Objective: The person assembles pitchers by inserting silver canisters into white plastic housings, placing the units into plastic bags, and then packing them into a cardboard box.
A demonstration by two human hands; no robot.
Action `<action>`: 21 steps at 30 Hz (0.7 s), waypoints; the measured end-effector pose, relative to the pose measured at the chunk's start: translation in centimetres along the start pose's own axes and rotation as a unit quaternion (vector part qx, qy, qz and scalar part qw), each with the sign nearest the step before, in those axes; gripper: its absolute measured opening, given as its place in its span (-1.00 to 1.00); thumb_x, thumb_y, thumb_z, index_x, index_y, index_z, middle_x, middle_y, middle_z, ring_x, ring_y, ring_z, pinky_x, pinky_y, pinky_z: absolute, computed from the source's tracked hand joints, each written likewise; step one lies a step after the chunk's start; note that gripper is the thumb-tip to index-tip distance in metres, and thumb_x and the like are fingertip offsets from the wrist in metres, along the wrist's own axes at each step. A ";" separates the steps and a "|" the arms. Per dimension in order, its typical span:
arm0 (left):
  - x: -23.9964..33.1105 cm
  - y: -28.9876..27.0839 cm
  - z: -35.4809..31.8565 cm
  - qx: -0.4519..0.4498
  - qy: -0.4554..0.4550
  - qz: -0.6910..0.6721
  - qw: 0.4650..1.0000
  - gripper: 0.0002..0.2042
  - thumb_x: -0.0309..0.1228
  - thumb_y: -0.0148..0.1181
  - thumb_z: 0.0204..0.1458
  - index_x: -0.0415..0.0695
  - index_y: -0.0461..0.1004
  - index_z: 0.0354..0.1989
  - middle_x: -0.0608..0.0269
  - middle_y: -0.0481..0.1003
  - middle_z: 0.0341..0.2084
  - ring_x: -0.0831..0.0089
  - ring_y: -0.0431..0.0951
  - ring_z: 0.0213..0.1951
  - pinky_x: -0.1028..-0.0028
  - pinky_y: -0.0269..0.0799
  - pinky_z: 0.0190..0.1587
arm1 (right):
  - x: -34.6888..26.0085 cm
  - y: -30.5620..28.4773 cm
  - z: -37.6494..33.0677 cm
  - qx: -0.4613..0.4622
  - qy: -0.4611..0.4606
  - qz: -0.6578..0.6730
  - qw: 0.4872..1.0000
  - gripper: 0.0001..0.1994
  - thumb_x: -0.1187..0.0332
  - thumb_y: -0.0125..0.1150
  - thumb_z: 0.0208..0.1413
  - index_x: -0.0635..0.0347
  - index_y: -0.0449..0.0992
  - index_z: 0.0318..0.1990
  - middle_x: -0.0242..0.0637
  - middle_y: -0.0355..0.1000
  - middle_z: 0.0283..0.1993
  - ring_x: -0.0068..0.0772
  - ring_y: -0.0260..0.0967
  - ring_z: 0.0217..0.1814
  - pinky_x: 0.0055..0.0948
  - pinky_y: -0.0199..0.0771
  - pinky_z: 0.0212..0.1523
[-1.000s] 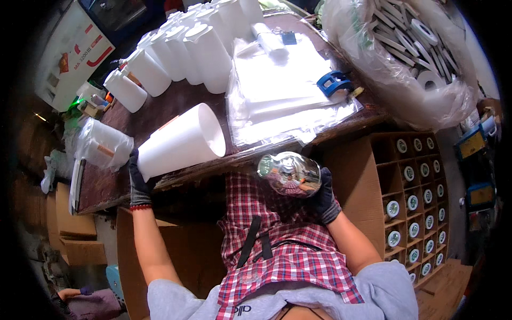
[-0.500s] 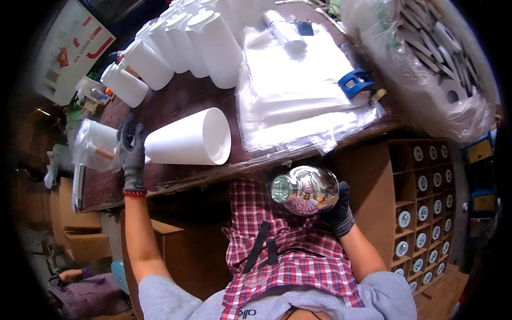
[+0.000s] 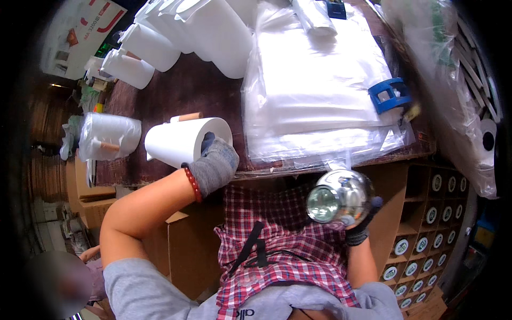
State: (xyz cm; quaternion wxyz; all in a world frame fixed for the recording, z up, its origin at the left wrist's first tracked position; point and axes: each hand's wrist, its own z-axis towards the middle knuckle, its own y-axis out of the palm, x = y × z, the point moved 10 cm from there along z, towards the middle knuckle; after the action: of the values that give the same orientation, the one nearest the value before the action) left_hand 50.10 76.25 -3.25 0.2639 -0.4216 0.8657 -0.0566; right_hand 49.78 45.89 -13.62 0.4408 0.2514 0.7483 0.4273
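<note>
A white jug body [image 3: 173, 141] with a wooden-looking handle lies on its side near the table's front edge. My gloved left hand [image 3: 216, 166] grips it at its open end, the fingers reaching inside the rim and partly hidden. Over my lap, my gloved right hand [image 3: 364, 220] holds a silvered glass flask liner [image 3: 349, 192] by its rounded body. The liner's clear round end points left. To the left of the jug body stands another white jug [image 3: 112, 136] wrapped in clear plastic.
White jugs [image 3: 216, 37] stand at the table's back. Clear plastic bags [image 3: 320, 96] lie stacked, with a blue tape dispenser [image 3: 391, 96] on their right. A divided carton [image 3: 410, 213] of liners stands at right, below a large plastic sack [image 3: 426, 64]. Another person [image 3: 96, 277] is at lower left.
My left hand has moved right, from the jug body's far end to its open end. The jug body has turned, showing its handle. The liner has moved slightly right and down.
</note>
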 end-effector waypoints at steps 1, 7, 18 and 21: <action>0.0 0.4 0.4 -0.005 0.002 -0.030 1.000 -0.74 -0.35 0.30 -0.07 -0.11 0.65 -0.18 0.04 0.61 -0.20 0.11 0.61 -0.11 0.01 0.46 -0.09 | -0.9 0.5 -0.1 -0.024 0.010 -0.002 1.000 0.07 -0.48 0.10 -0.14 0.13 0.09 0.39 -0.01 0.11 0.39 0.09 0.10 0.40 0.14 0.18 0.34; -2.7 -0.4 0.2 0.122 -0.063 -0.182 0.974 -0.80 -0.40 0.19 0.01 -0.17 0.63 -0.22 -0.01 0.60 -0.18 0.14 0.60 -0.07 0.18 0.51 -0.04 | -5.3 -3.0 -3.1 0.025 -0.148 -0.193 0.970 -0.05 -0.24 0.22 -0.09 0.18 0.07 0.37 -0.05 0.09 0.37 0.01 0.09 0.38 0.02 0.15 0.32; 0.6 -7.8 -15.7 0.607 0.007 -0.304 0.734 -0.73 -0.37 0.27 0.04 -0.14 0.49 -0.09 0.11 0.57 -0.27 0.27 0.60 -0.16 0.29 0.48 -0.09 | -5.2 2.1 -11.1 0.057 -0.326 -0.613 0.717 -0.34 0.02 0.19 0.13 0.21 0.15 0.26 -0.07 0.28 0.17 -0.10 0.31 0.17 -0.14 0.25 0.22; 4.0 -5.6 -21.7 0.715 0.181 -0.489 0.466 -0.76 -0.55 0.27 0.05 -0.18 0.50 -0.09 0.19 0.57 -0.25 0.42 0.58 -0.12 0.40 0.47 -0.02 | -1.8 -1.5 -9.4 -0.046 -0.109 -0.103 0.988 -0.32 -0.17 -0.01 0.21 0.18 0.19 0.28 -0.09 0.29 0.22 -0.09 0.30 0.24 -0.08 0.23 0.29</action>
State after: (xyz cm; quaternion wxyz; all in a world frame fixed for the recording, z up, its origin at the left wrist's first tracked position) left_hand 41.01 66.94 15.40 0.2397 -0.4211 0.2047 -0.8505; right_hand 42.39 39.86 -11.82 0.5729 0.1974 0.6971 0.3833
